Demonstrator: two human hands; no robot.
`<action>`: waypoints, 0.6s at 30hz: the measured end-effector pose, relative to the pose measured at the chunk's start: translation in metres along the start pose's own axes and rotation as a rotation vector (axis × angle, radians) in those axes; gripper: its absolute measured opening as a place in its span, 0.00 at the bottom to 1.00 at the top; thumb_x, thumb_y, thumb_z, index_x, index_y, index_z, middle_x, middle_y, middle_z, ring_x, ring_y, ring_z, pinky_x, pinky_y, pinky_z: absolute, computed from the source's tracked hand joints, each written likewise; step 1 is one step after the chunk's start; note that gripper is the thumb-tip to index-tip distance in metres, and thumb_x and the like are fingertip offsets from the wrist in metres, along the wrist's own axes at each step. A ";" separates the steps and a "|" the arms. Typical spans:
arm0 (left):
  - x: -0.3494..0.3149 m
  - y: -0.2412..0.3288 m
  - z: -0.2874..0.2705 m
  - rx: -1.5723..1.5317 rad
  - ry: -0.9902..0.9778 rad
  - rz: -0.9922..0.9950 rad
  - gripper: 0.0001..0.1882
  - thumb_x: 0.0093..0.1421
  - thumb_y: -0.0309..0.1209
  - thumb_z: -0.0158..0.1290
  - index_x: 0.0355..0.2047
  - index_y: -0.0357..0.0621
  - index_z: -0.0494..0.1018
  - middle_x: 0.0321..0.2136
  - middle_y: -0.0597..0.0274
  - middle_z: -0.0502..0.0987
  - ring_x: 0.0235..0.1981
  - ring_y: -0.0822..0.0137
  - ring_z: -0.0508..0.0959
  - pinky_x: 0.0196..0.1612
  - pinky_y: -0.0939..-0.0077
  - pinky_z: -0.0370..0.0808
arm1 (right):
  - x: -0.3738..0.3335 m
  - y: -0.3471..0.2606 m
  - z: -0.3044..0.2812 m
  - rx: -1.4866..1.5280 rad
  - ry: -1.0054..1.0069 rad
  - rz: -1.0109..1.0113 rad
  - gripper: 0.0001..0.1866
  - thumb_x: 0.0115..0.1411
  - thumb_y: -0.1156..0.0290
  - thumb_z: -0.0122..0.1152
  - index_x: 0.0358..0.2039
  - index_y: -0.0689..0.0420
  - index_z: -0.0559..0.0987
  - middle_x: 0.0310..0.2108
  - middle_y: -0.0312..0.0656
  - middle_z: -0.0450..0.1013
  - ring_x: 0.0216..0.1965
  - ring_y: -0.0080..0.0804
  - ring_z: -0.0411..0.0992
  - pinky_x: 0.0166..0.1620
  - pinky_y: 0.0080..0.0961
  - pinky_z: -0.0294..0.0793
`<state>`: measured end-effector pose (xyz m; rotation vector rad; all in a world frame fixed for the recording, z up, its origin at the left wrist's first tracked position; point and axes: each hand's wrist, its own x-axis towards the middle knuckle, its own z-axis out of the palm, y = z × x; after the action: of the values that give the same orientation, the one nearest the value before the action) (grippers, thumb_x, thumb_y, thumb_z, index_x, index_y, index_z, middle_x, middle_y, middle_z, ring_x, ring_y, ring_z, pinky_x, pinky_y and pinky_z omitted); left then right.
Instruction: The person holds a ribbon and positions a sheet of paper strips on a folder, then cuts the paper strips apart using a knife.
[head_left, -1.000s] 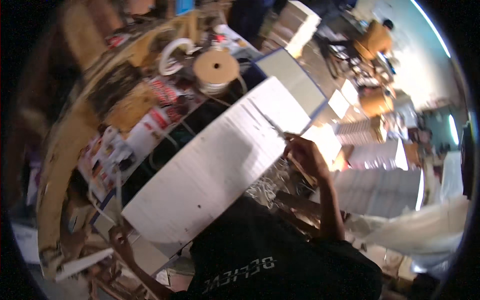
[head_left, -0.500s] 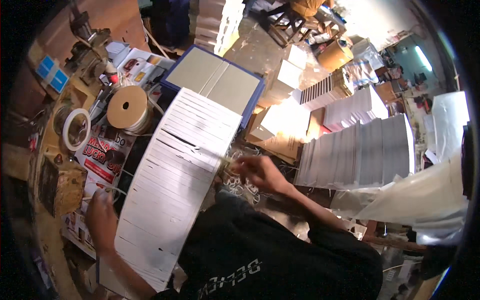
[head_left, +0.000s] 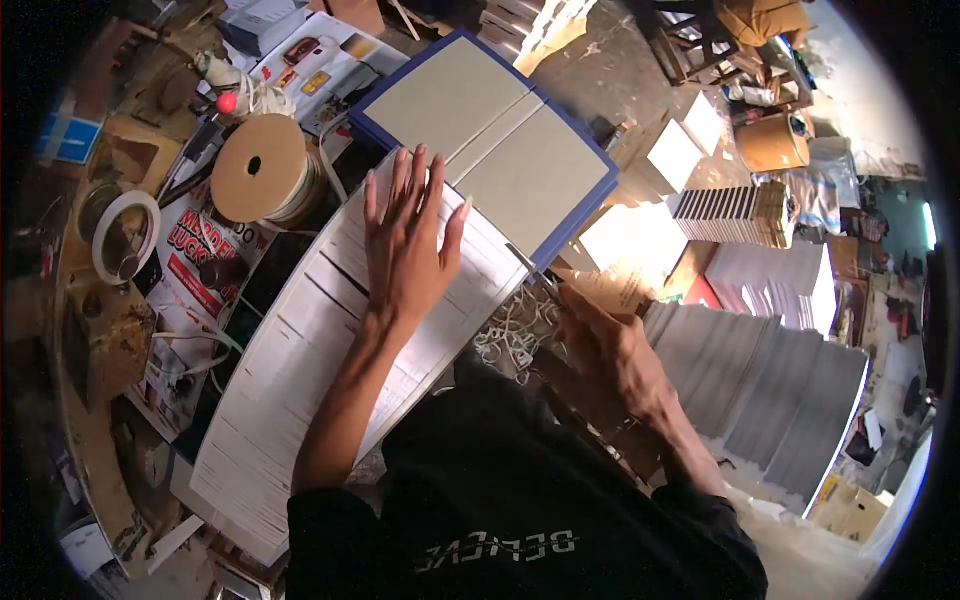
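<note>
A long stack of white paper blocks (head_left: 290, 370), with thin dark gaps between them, runs diagonally across the bench in front of me. My left hand (head_left: 410, 250) lies flat on the stack's far part, fingers stretched out and holding nothing. At the stack's far right corner, my right hand (head_left: 610, 345) is closed round a thin, dark, blade-like tool (head_left: 543, 283). Its tip meets the edge of the stack; the exact kind is hard to make out. Just beyond the stack lie open blue-edged book covers (head_left: 520, 185) with grey boards inside.
On the left stand a cord spool (head_left: 258, 168) and a white tape roll (head_left: 125, 238) beside printed sheets. Loose white cord (head_left: 515, 335) hangs in a tangle right of the stack. Tall grey paper piles (head_left: 760, 390) stand at the right; a person (head_left: 765, 20) is at the far right.
My left hand has moved from the bench's left side onto the stack. My right hand has moved right to the far corner, where the tool now shows. The view has shifted too.
</note>
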<state>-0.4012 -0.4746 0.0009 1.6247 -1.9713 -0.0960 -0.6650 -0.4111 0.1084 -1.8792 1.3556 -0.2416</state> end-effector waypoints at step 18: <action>-0.001 0.001 -0.007 0.065 -0.071 -0.102 0.39 0.66 0.47 0.60 0.72 0.42 0.65 0.73 0.52 0.64 0.74 0.47 0.61 0.74 0.42 0.52 | 0.040 0.018 0.005 -0.152 -0.031 -0.184 0.31 0.64 0.79 0.63 0.68 0.62 0.70 0.46 0.57 0.81 0.39 0.49 0.85 0.36 0.38 0.88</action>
<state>-0.3989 -0.4712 0.0070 1.7865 -1.9625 -0.1323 -0.6586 -0.4456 0.0809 -2.1293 1.2094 -0.2060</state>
